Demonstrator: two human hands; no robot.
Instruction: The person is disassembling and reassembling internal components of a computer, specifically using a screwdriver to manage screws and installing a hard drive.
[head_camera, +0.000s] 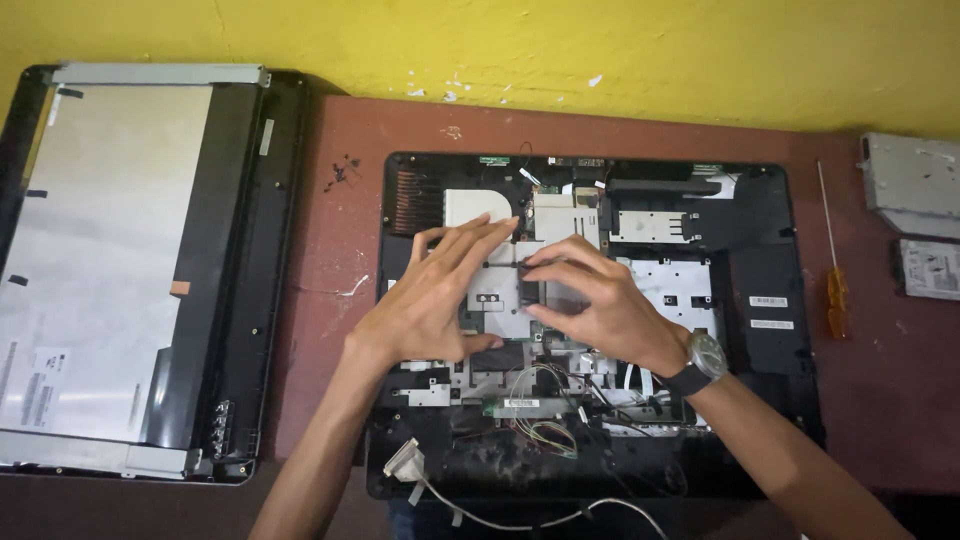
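Observation:
An opened black laptop base (770, 250) lies on the reddish-brown table (340, 250), its metal shields, circuit boards and coloured wires exposed. My left hand (430, 300) rests flat on the silver metal plate (495, 290) in the middle, fingers stretched toward the upper right. My right hand (595, 300), with a wristwatch (705, 360) on its wrist, presses its fingertips on a small dark part at the plate's edge, meeting the left fingers. Whether either hand grips anything is hidden by the fingers.
A detached display panel (120, 260) in its black lid lies at the left. Small black screws (340, 172) sit between it and the base. An orange-handled screwdriver (835, 290), a silver drive (912, 180) and a hard disk (930, 268) lie right. A white ribbon cable (405, 462) trails off the front.

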